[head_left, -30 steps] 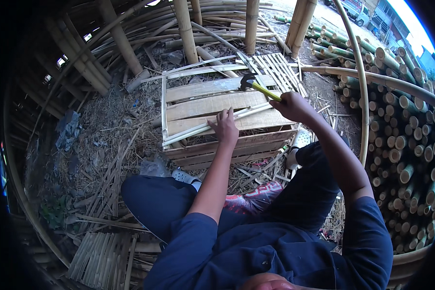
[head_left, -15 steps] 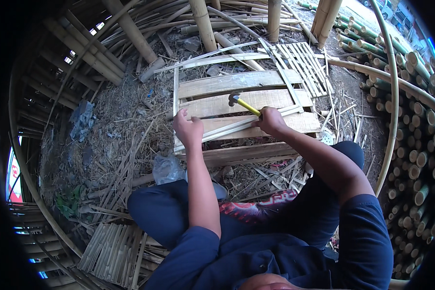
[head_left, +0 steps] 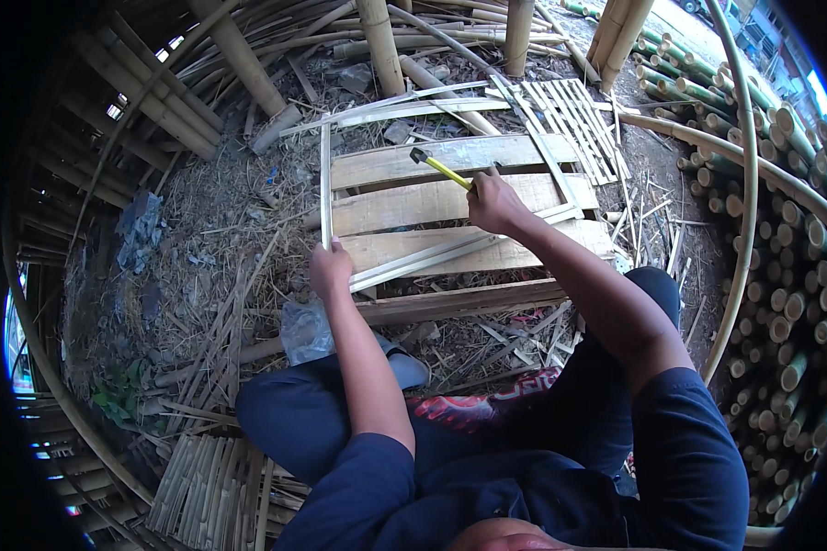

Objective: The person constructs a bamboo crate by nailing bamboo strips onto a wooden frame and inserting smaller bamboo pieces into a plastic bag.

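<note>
My left hand [head_left: 331,268] is closed on the near end of a pale bamboo strip [head_left: 325,188], at the left corner of a four-sided strip frame. My right hand [head_left: 494,202] grips the yellow handle of a claw hammer [head_left: 447,171]. Its dark head points up and to the left, above the boards. Beneath the frame is a low wooden platform [head_left: 404,208] of wide planks with gaps. The frame's near side, a pair of strips [head_left: 459,251], slants across the planks, and another strip [head_left: 544,151] forms its right side.
A slatted bamboo panel [head_left: 570,119] lies beyond the platform's far right corner. Cut bamboo poles [head_left: 786,275] are stacked at the right. Bamboo posts [head_left: 381,46] stand at the back. A clear plastic bag [head_left: 305,329] and a bundle of split strips [head_left: 202,491] lie at the left.
My left hand has shifted left and nearer, and now closes on the strip's corner end. The frame's left side has swung slightly left. The right hand has raised the hammer away and leftward.
</note>
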